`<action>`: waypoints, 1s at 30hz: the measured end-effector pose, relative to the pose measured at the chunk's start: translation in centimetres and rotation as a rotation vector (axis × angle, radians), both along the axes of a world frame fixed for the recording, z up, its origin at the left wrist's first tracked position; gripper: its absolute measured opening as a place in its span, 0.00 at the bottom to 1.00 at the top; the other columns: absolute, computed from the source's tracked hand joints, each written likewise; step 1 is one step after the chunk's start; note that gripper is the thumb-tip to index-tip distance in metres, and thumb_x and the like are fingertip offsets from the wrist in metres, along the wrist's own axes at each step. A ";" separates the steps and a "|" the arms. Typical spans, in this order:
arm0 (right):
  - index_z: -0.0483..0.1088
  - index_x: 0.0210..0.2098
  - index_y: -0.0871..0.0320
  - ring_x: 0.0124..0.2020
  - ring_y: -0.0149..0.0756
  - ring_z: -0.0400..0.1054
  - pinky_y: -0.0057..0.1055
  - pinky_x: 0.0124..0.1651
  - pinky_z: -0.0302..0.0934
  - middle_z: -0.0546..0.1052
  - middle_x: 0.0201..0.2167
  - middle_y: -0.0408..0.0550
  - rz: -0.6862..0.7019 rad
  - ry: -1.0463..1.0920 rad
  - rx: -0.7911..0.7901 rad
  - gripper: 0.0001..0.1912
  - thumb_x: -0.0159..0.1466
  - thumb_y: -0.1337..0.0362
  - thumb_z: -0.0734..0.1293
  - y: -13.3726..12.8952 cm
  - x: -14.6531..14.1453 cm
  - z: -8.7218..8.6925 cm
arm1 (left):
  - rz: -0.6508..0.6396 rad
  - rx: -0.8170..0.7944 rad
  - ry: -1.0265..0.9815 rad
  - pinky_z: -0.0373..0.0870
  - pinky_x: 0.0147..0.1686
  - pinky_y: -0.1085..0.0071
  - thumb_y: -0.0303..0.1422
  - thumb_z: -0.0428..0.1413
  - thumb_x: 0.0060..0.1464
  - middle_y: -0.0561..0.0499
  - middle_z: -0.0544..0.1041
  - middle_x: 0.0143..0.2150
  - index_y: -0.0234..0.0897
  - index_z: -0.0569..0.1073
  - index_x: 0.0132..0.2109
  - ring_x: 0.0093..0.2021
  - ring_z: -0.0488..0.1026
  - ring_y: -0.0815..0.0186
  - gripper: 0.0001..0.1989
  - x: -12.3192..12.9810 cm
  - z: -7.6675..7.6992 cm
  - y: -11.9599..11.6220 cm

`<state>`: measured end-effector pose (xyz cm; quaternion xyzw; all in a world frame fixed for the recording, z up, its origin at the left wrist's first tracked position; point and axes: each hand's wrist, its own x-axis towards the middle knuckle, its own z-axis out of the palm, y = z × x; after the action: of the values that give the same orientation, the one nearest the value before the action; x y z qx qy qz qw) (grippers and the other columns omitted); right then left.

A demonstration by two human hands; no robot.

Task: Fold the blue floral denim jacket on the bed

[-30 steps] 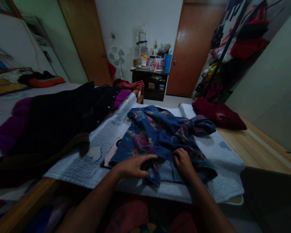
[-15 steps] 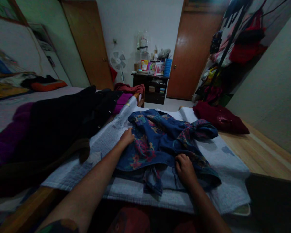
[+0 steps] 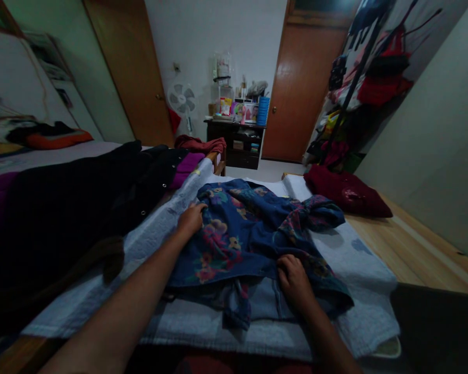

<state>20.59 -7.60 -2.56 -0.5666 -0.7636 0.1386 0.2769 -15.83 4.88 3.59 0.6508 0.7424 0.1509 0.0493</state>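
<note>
A blue denim jacket with a floral print lies spread on a white quilted cloth. My left hand grips the jacket's left edge with closed fingers. On the lower front edge, my right hand has its fingers curled over the fabric. Below that edge the lighter inside of the jacket shows, with a sleeve end poking out. The other sleeve is bunched at the right. My fingertips are partly hidden in the cloth.
Dark garments with purple parts lie on the bed at the left. A maroon cushion rests on a wooden surface at the right. A white fan and a dark cabinet stand at the back, near a closed door.
My left hand has drawn the jacket's left edge slightly outward and toward me. The right hand stays on the lower edge. The whole view has shifted a little.
</note>
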 end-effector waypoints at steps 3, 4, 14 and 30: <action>0.70 0.36 0.54 0.41 0.41 0.69 0.37 0.46 0.62 0.76 0.38 0.49 -0.023 0.057 -0.051 0.09 0.63 0.67 0.58 0.6 0.6 1.1 | 0.058 -0.053 0.136 0.71 0.46 0.65 0.28 0.44 0.59 0.45 0.74 0.53 0.45 0.74 0.55 0.47 0.75 0.57 0.21 -1.6 0.2 -1.0; 0.70 0.37 0.54 0.40 0.41 0.70 0.36 0.46 0.63 0.76 0.37 0.49 -0.044 0.074 -0.055 0.10 0.63 0.66 0.57 0.9 0.9 1.7 | 0.075 -0.104 0.183 0.71 0.45 0.63 0.29 0.44 0.58 0.43 0.74 0.53 0.43 0.75 0.54 0.46 0.75 0.56 0.21 -2.0 0.1 -1.3; 0.64 0.53 0.65 0.49 0.50 0.69 0.42 0.53 0.59 0.74 0.48 0.64 -0.402 -0.096 0.114 0.21 0.63 0.61 0.60 8.5 2.5 4.5 | -0.125 0.009 0.364 0.47 0.65 0.46 0.28 0.47 0.59 0.41 0.68 0.61 0.40 0.77 0.49 0.65 0.58 0.50 0.17 2.5 -1.2 -1.4; 0.69 0.56 0.52 0.42 0.45 0.74 0.34 0.41 0.61 0.79 0.45 0.53 -0.274 -0.396 -0.210 0.22 0.62 0.66 0.62 7.3 7.9 6.9 | -0.389 -0.223 0.069 0.43 0.62 0.35 0.53 0.50 0.56 0.45 0.52 0.72 0.49 0.58 0.68 0.71 0.43 0.39 0.35 7.8 -5.2 -0.6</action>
<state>28.48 -0.32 4.30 -0.7064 -0.7005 0.0649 0.0780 -8.06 4.27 -1.65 0.7770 0.6163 0.0333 0.1237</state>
